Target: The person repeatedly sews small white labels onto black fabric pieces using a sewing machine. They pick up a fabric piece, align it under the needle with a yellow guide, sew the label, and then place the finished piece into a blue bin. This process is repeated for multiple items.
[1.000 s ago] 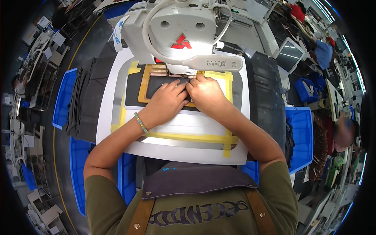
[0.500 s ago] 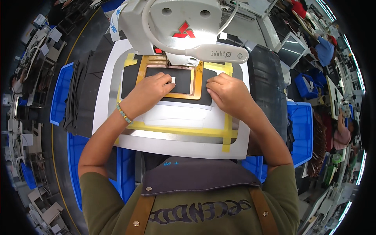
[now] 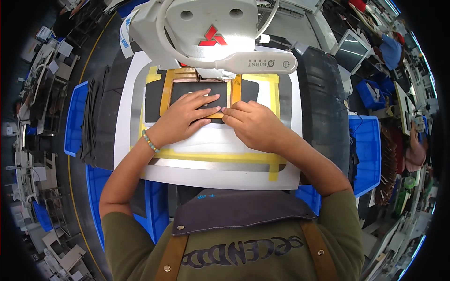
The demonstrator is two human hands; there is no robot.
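My left hand lies with spread fingers on dark fabric, inside the opening of a brass-coloured clamp frame. A sliver of a small white patch shows between those fingers; the rest of it is covered. My right hand is closed, its fingers curled together at the frame's lower right corner, with the fingertips close to those of my left hand. What they pinch, if anything, is hidden. Just beyond the hands stands the head of a white sewing machine, above the frame's far side.
A white board with yellow tape surrounds the work. A lamp arm hangs over its far side. Dark fabric pieces are stacked at left. Blue bins flank the table, and people work at the far right.
My right hand has moved left from the fabric's right edge to the frame's corner. My left hand has gone from a pinch at the white patch to spread fingers.
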